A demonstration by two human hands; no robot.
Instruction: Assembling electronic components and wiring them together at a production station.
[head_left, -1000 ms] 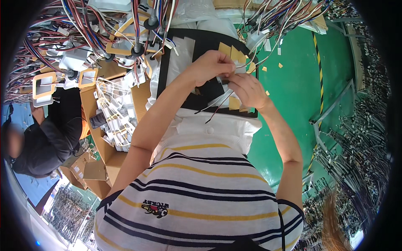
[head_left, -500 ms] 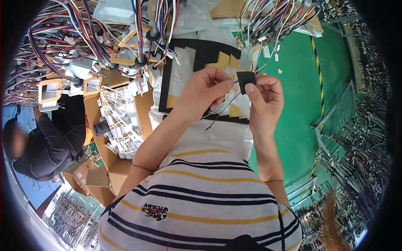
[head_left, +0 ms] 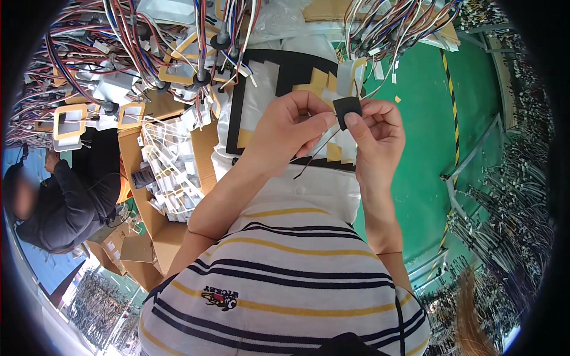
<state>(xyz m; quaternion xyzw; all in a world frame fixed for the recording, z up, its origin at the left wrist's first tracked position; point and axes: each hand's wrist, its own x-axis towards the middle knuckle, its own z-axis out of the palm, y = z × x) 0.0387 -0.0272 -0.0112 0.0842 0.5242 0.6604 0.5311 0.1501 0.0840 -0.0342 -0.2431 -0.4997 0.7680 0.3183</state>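
Note:
Between the thumb and fingers of my right hand point(head_left: 380, 132) is a small black square pad point(head_left: 347, 111), held flat face up. My left hand point(head_left: 291, 127) is closed in a pinch just left of the pad, at a thin wire that runs to it; the fingertips partly hide the grip. A dark, thin wire end point(head_left: 307, 165) hangs below the fingers. Beneath both hands, across my lap, lies a black sheet point(head_left: 285, 74) with white and yellow adhesive pieces on it. A whitish housing with a yellowish rim point(head_left: 357, 74) sits just beyond the pad, wires leading from it.
Bundles of coloured wires point(head_left: 127, 41) with housings crowd the left and far side. A cardboard box point(head_left: 169, 240) at left holds white parts point(head_left: 175, 172). A person in dark clothes point(head_left: 71, 202) works farther left. Racks of hanging cables point(head_left: 510, 207) line the right, past green floor point(head_left: 424, 148).
The black pad and my right fingers have shifted slightly up and left, with the right thumb now lying farther over the pad. My left hand stays pinched, nearly in place.

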